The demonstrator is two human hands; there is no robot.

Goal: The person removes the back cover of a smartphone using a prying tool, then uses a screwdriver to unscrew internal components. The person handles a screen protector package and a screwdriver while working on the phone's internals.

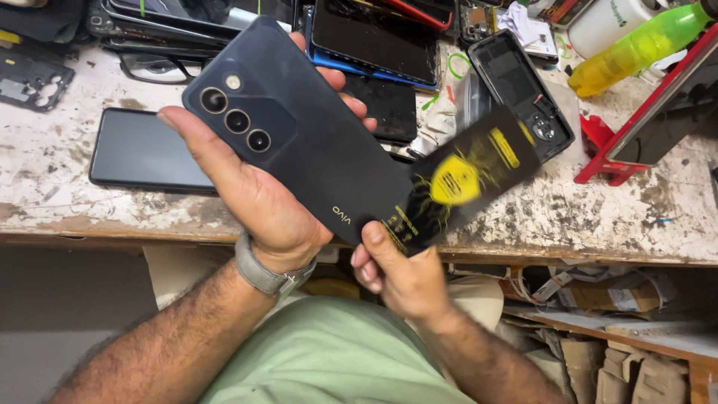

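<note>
Gripping dark phone (pixel 299 131) back-up in left hand (pixel 258 206), frame centre; right hand (pixel 400 273) pinching black-yellow packet (pixel 460 179). I'm judging phone slick, fragile; holding edges.

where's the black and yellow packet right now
In the head view, right of centre: the right hand pinches the black and yellow packet by its lower end, beside the dark phone in the left hand.

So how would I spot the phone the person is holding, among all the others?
Start at the scuffed white workbench littered with phones and parts. Above its front edge, the left hand grips a dark blue phone, back facing up. Unlike the phones lying flat, it is lifted and shows three round camera lenses in a row, beside the black-and-yellow packet in the right hand.
</note>
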